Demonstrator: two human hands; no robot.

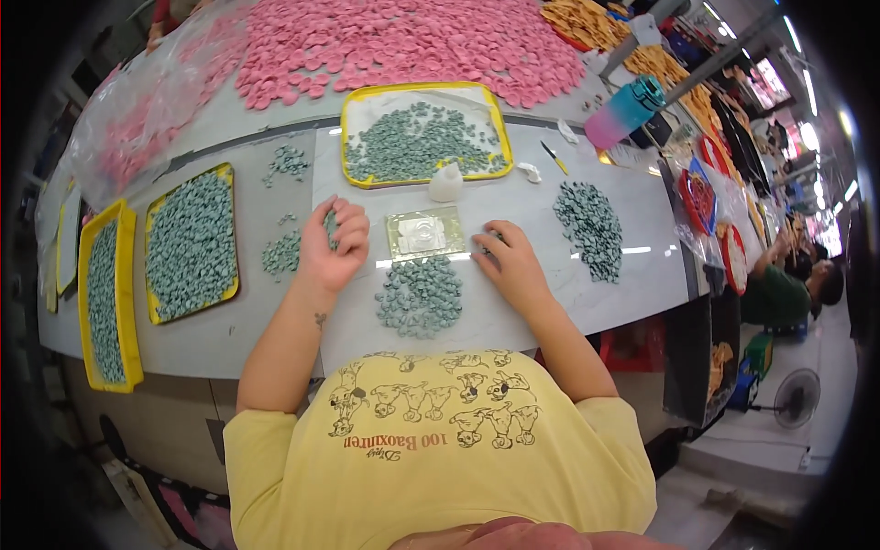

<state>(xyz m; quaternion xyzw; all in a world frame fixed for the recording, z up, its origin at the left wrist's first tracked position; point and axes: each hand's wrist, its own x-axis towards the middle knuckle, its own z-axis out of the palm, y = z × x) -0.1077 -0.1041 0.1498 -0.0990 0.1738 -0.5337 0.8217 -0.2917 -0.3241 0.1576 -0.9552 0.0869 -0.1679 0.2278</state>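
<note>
My left hand [337,246] is raised with its fingers curled, left of a clear square mould-like plate [424,235]. Small green pieces [330,225] show between its thumb and fingers. At the plate's right side, my right hand [511,264] rests low with bent fingers. Something dark green shows by those fingertips, but what they grip is mostly hidden. Directly in front of the plate lies a heap of rounded green pieces [420,298]. A small whitish bottle [446,183] stands behind the plate.
A yellow-rimmed tray [504,137] of green pieces lies behind; two more yellow trays [158,312] [134,339] stand left. Another green pile [587,231], a yellow-handled knife [555,158] and a pink-blue bottle [623,112] are right. Pink discs [403,46] cover the far table.
</note>
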